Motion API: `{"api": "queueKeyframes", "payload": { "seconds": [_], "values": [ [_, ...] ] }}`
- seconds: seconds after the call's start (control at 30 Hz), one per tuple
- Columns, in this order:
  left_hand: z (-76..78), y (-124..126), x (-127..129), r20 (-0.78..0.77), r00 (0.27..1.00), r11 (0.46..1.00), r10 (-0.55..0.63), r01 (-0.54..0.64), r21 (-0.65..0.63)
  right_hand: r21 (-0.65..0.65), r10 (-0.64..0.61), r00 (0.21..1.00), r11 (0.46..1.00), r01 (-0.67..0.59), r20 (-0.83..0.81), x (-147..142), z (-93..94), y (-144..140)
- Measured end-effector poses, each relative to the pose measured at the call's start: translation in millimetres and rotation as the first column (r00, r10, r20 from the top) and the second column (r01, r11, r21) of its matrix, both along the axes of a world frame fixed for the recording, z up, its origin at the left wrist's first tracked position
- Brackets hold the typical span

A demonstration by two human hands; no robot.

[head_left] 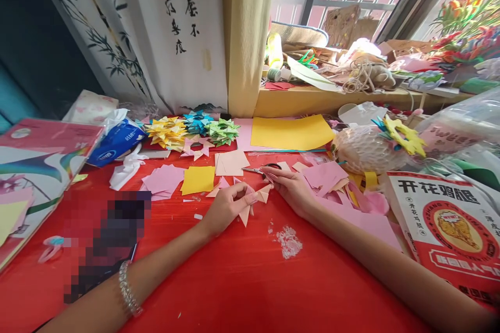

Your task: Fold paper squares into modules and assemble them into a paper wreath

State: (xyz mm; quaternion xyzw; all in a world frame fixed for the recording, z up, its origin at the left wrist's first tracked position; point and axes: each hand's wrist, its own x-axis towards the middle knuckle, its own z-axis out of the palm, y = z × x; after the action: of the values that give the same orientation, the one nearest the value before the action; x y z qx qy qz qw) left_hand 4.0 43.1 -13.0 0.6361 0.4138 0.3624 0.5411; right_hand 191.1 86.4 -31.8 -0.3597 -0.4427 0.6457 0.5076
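My left hand [228,205] is closed, thumb and fingers pinching a partly built folded-paper star [245,215] with pink and peach points, held above the red table [242,281]. Just to its right, my right hand [291,187] has its fingers drawn together; whether a small paper piece is between them I cannot make out. Right behind those fingertips are scissors [254,170] with dark handles, blades pointing left. Beyond the hands lie peach paper squares [231,163], a yellow square [198,180] and a stack of pink squares [163,182].
Finished paper stars in yellow [167,132], blue [198,122] and green [222,131] sit at the back. Yellow sheets [292,132] lie beside them. Pink paper [363,221] and a printed bag [449,229] are on the right. Clear scraps [289,242] lie in front.
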Motion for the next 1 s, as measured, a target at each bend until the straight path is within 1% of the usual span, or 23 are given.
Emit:
{"api": "queueKeyframes", "payload": {
  "seconds": [0.1,0.17,0.3,0.43,0.57,0.63,0.7,0.77,0.83,0.9,1.0],
  "values": [
    [0.9,0,1,0.031,0.999,1.0,0.01,-0.01,-0.01,0.004,0.014,1.0,1.0,-0.014,-0.026,-1,1.7,0],
    [0.9,1,1,0.055,0.998,0.999,0.037,-0.036,-0.014,0.006,0.035,0.999,0.999,-0.035,-0.015,-2,2.9,-1],
    [-1.0,2,2,0.091,0.986,0.991,0.137,-0.136,-0.021,0.052,0.068,0.993,0.996,-0.073,0.094,-5,1.4,-5],
    [-2.8,5,3,0.124,0.969,0.977,0.212,-0.21,-0.033,0.077,0.122,0.982,0.988,-0.134,0.146,-6,-1.7,-5],
    [-2.9,5,4,0.096,0.971,0.976,0.217,-0.215,-0.028,0.066,0.226,0.951,0.967,-0.245,0.21,-4,0.0,-7],
    [-3.1,5,4,0.061,0.977,0.979,0.205,-0.203,-0.028,0.078,0.253,0.929,0.956,-0.283,0.269,-4,2.9,-9],
    [-3.8,5,3,0.021,0.978,0.978,0.206,-0.206,-0.015,0.096,0.25,0.913,0.951,-0.294,0.321,-4,6.0,-11],
    [-5.1,6,3,-0.003,0.971,0.97,0.241,-0.241,0.025,0.114,0.243,0.906,0.948,-0.297,0.347,-4,8.4,-13],
    [-6.6,7,2,0.009,0.959,0.958,0.284,-0.284,0.047,0.129,0.239,0.908,0.946,-0.298,0.344,-4,9.3,-14],
    [-7.6,8,1,0.035,0.952,0.951,0.305,-0.306,0.03,0.144,0.232,0.918,0.946,-0.29,0.322,-4,8.9,-14],
    [-7.2,8,0,0.06,0.953,0.955,0.298,-0.297,-0.025,0.16,0.231,0.925,0.944,-0.288,0.302,-5,7.1,-13]
  ]
}}
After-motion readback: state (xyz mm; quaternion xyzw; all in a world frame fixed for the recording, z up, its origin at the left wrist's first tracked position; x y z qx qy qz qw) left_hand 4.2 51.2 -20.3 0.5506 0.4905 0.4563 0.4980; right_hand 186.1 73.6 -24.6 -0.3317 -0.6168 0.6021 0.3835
